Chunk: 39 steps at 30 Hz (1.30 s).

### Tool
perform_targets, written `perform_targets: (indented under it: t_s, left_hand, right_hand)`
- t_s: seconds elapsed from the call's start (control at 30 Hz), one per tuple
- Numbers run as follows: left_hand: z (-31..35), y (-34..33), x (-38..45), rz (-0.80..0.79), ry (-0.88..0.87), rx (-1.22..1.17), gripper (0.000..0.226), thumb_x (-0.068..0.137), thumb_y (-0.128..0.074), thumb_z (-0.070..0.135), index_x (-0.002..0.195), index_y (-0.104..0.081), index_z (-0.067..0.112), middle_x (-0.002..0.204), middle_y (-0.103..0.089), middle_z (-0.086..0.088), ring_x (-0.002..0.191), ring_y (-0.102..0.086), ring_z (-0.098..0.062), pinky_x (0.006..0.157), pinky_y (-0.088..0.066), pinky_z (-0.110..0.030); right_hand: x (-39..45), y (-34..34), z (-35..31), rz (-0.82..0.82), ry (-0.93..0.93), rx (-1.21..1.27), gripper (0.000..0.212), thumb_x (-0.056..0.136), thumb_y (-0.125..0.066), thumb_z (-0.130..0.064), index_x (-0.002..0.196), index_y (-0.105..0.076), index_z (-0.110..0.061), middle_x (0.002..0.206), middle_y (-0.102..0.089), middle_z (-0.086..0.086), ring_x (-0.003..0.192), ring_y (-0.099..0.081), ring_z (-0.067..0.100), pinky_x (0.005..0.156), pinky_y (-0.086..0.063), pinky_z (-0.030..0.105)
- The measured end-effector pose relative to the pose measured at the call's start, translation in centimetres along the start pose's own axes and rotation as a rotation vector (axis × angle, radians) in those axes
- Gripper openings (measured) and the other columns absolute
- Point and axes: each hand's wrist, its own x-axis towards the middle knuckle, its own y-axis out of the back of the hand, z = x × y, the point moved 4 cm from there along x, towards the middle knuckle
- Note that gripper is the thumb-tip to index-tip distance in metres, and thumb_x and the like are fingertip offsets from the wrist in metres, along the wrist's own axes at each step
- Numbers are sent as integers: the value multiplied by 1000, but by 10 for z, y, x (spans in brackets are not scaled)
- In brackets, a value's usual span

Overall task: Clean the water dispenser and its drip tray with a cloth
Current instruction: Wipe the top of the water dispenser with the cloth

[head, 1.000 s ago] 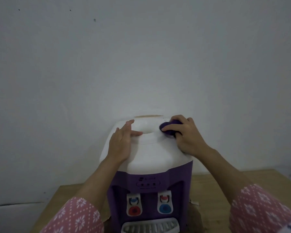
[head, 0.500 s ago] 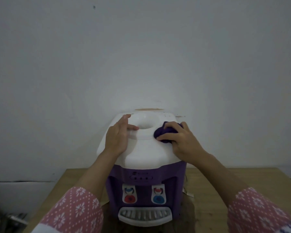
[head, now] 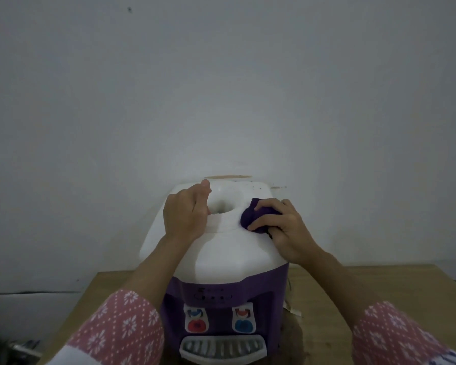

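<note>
A purple water dispenser with a white top (head: 221, 254) stands on a wooden table. Its top has a round bottle well (head: 225, 201). My right hand (head: 282, 227) grips a bunched purple cloth (head: 253, 214) against the white top, just right of the well. My left hand (head: 186, 212) rests on the top at the well's left rim, fingers loosely curled and holding nothing. On the front are a red tap (head: 196, 324), a blue tap (head: 244, 322) and the white slotted drip tray (head: 223, 347).
The wooden table (head: 324, 299) extends to both sides of the dispenser. A plain grey wall (head: 221, 88) rises close behind it. Something dark and metallic lies blurred at the lower left (head: 13, 350), off the table's edge.
My right hand has slid the cloth from the well's far right rim down toward its near right side. My view has tilted down, showing more of the drip tray.
</note>
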Motion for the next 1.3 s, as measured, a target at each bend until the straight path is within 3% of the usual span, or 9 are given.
perform_targets:
  t_s: [0.13, 0.3, 0.5, 0.67, 0.8, 0.97, 1.07, 1.2, 1.3]
  left_hand:
    - [-5, -9, 14, -94, 16, -26, 60, 86, -19, 53, 75, -69, 24, 41, -58, 4, 62, -60, -9, 66, -41, -21]
    - [-23, -11, 39, -85, 162, -299, 59, 85, -20, 55, 83, -69, 23, 62, -68, 4, 74, -58, 1, 67, -34, -3]
    - [-49, -17, 74, -57, 294, -369, 45, 100, -19, 39, 105, -60, 22, 95, -65, 0, 108, -51, -18, 101, -33, -38]
    - [-66, -26, 90, 0, 353, -416, 48, 99, -17, 42, 114, -57, 19, 104, -61, -3, 107, -50, -20, 94, -34, -34]
    - [-74, -37, 90, -30, 421, -450, 37, 98, -20, 46, 81, -52, 36, 108, -59, -5, 101, -50, -18, 79, -34, -27]
    - [-74, -38, 87, -70, 370, -420, 34, 99, -23, 38, 74, -45, 39, 82, -55, 11, 71, -54, 11, 68, -40, -7]
    - [-73, -41, 84, -138, 340, -351, 30, 99, -19, 40, 91, -48, 38, 98, -54, 5, 92, -50, -13, 87, -38, -32]
    - [-76, -42, 83, -181, 350, -300, 48, 98, -16, 44, 133, -41, 23, 126, -51, 1, 119, -43, -15, 99, -28, -28]
    - [-77, -42, 83, -177, 368, -315, 49, 98, -14, 43, 139, -35, 24, 120, -52, 4, 113, -41, -10, 96, -23, -24]
  right_hand:
    - [19, 4, 34, 77, -190, 141, 46, 68, -44, 26, 73, -75, -9, 100, -58, -1, 96, -47, 28, 87, -33, 15]
    - [56, 1, 65, 100, -271, 147, 50, 67, -37, 26, 75, -74, -8, 96, -58, 0, 98, -53, 25, 85, -40, 17]
    - [116, -20, 85, -186, -267, -128, 51, 77, -36, 12, 96, -73, -18, 112, -57, 7, 105, -49, 30, 96, -39, 37]
    - [163, -33, 57, -215, -149, -208, 50, 75, -39, 7, 103, -71, -20, 120, -57, 4, 109, -46, 29, 94, -40, 38]
    - [188, -70, 22, -354, 52, -236, 48, 77, -43, 4, 110, -67, -21, 122, -57, 6, 106, -47, 29, 95, -31, 30]
    - [188, -106, 19, -595, 54, -136, 32, 90, -48, -6, 110, -67, -20, 119, -61, 5, 106, -53, 25, 93, -40, 30]
    - [189, -104, 24, -622, -35, -145, 35, 89, -46, -6, 113, -66, -20, 123, -57, 4, 111, -50, 25, 97, -40, 37]
    - [183, -91, 35, -559, -106, -175, 45, 82, -41, 3, 112, -66, -19, 125, -56, 4, 115, -47, 25, 101, -38, 40]
    - [175, -71, 49, -525, -196, -195, 47, 80, -38, 5, 112, -65, -16, 125, -55, 4, 116, -45, 24, 103, -35, 37]
